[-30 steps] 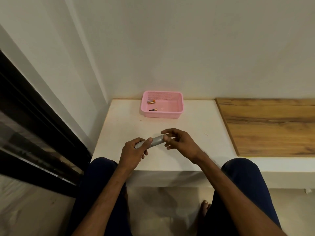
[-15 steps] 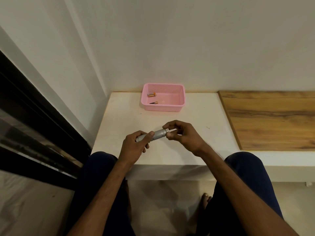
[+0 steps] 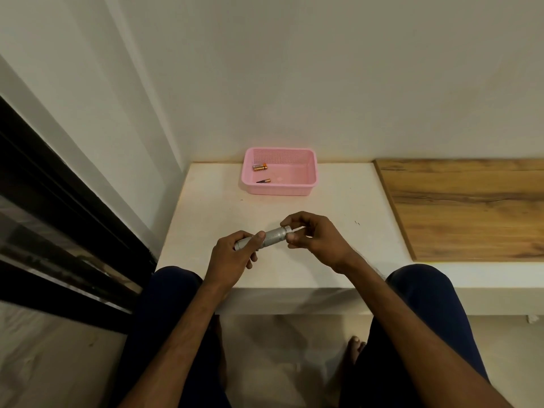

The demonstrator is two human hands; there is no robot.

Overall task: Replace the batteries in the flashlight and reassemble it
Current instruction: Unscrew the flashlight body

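Clearly the left hand (image 3: 232, 260) was wrapped round the barrel of the flashlight (image 3: 265, 239) to steady it above the near part of the white ledge (image 3: 206, 213), while the right hand (image 3: 312, 237) pinched the cap end, probably for twisting. Two batteries (image 3: 260, 167) lay in the pink basket (image 3: 312, 187) farther off; nothing stood between.

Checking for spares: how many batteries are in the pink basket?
2: one battery near the basket's back left corner, another battery nearer its front left. Any inside the flashlight stay hidden.
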